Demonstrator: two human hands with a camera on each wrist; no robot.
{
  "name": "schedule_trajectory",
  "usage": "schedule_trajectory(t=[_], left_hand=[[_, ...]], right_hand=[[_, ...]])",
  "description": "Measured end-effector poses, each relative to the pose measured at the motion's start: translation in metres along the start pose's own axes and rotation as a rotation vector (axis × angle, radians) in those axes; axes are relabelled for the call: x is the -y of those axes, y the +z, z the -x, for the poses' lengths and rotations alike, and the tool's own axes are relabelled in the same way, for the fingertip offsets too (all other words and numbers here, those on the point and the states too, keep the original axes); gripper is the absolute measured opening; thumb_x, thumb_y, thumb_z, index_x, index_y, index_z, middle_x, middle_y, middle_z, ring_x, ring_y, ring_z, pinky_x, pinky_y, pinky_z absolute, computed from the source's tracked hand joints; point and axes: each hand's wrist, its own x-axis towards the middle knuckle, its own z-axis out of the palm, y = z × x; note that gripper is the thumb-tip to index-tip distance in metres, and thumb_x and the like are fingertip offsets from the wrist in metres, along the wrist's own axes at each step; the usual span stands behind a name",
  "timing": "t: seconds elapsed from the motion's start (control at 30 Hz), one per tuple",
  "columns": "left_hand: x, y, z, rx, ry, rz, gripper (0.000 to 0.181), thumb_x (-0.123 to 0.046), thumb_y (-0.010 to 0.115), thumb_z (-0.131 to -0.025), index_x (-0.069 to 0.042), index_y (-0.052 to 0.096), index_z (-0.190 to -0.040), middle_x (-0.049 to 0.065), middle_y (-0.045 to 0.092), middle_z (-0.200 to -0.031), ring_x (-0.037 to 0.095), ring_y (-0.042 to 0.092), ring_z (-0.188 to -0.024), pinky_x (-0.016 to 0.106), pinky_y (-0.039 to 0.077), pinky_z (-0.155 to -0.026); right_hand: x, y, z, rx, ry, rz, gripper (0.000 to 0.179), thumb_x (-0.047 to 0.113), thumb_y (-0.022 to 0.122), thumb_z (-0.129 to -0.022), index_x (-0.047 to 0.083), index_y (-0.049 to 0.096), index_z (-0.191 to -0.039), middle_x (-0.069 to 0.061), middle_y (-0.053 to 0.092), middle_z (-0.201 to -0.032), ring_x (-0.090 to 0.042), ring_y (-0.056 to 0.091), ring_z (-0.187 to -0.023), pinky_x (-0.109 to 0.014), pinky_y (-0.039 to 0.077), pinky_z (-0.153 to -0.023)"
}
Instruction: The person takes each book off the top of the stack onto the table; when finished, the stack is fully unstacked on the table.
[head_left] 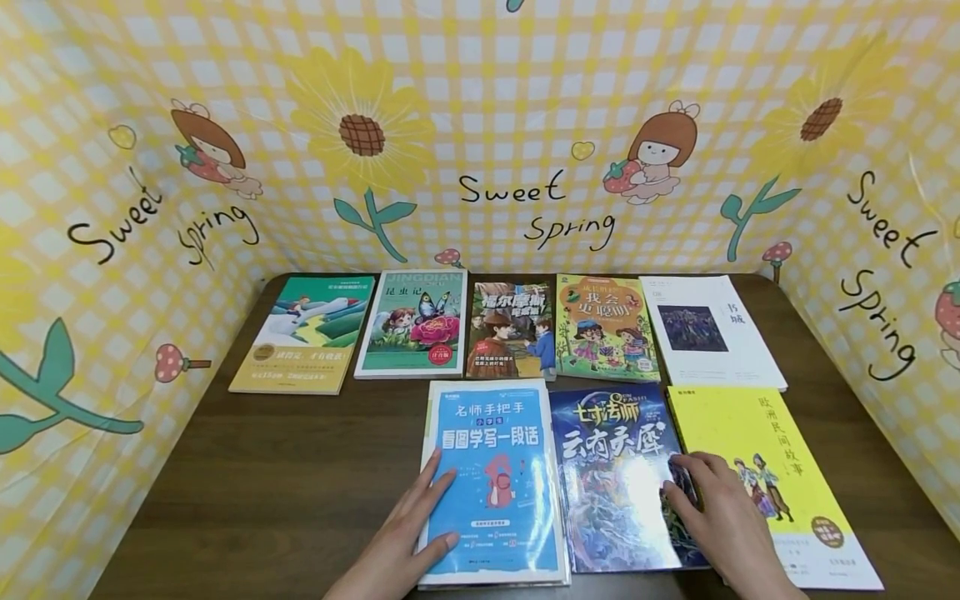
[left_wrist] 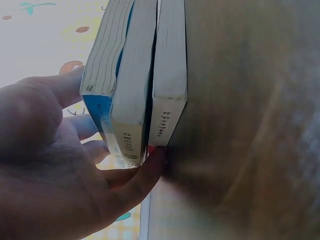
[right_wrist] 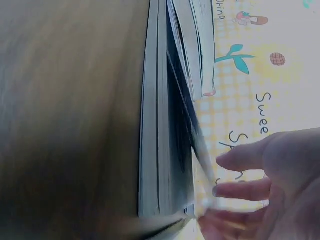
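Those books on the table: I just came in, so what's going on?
A person's left hand rests on the left side of the blue book, while the right hand is at the right side of the dark book. A yellow book lies beside it, and five more books lie in a row behind.

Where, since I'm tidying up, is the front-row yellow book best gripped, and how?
Probably by its right edge, coming from the right, thumb on top: the yellow book lies flat with bare table along that side, while the purple book and right hand crowd its left.
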Motion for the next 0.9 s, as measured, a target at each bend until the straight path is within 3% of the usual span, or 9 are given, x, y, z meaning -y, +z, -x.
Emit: schedule_trajectory(t=[0.13, 0.37, 0.57, 0.73, 0.9], left_hand=[[0.001, 0.000, 0.001, -0.005, 0.015, 0.000, 0.070, -0.047, 0.057, -0.094, -0.022, 0.029, -0.152, 0.000, 0.002, -0.162, 0.041, 0.016, -0.143, 0.069, 0.027, -0.101], [0.000, -0.001, 0.001, 0.002, 0.006, 0.008, 0.070, -0.047, 0.057, -0.094, -0.022, 0.029, -0.152, 0.000, 0.001, -0.162, 0.040, 0.015, -0.143, 0.068, 0.027, -0.102], [0.000, -0.001, 0.000, 0.002, 0.012, 0.008, 0.070, -0.047, 0.057, -0.094, -0.022, 0.029, -0.152, 0.000, 0.001, -0.162, 0.040, 0.015, -0.143, 0.068, 0.027, -0.102], [0.001, -0.001, 0.001, -0.005, 0.025, 0.015, 0.069, -0.047, 0.057, -0.094, -0.021, 0.029, -0.152, 0.000, 0.002, -0.162, 0.040, 0.015, -0.143, 0.069, 0.027, -0.102], [0.003, -0.001, 0.001, -0.011, 0.039, 0.012, 0.070, -0.046, 0.057, -0.094, -0.020, 0.029, -0.153, 0.000, 0.001, -0.162, 0.041, 0.014, -0.143, 0.069, 0.027, -0.102]], right_hand=[[0.003, 0.001, 0.000, -0.092, -0.058, 0.011, 0.036, 0.019, 0.070, -0.087, -0.004, 0.065, -0.115, -0.029, 0.050, -0.124, -0.046, 0.046, -0.110, -0.063, 0.039, -0.087], [0.011, 0.001, -0.004, -0.044, -0.094, -0.036, 0.037, 0.021, 0.071, -0.088, -0.002, 0.065, -0.117, -0.023, 0.054, -0.124, -0.042, 0.051, -0.111, -0.059, 0.044, -0.087], [0.022, 0.005, -0.005, -0.079, -0.151, -0.078, 0.032, 0.016, 0.071, -0.088, 0.000, 0.066, -0.116, -0.018, 0.058, -0.119, -0.038, 0.054, -0.108, -0.056, 0.047, -0.085], [0.038, 0.010, -0.008, -0.050, -0.195, -0.110, 0.031, 0.015, 0.072, -0.087, 0.004, 0.067, -0.115, -0.011, 0.060, -0.115, -0.020, 0.056, -0.082, -0.037, 0.049, -0.068], [0.054, 0.020, -0.008, -0.030, -0.253, -0.138, 0.030, 0.016, 0.075, -0.084, 0.006, 0.068, -0.112, -0.007, 0.062, -0.108, -0.016, 0.057, -0.082, -0.032, 0.052, -0.067]])
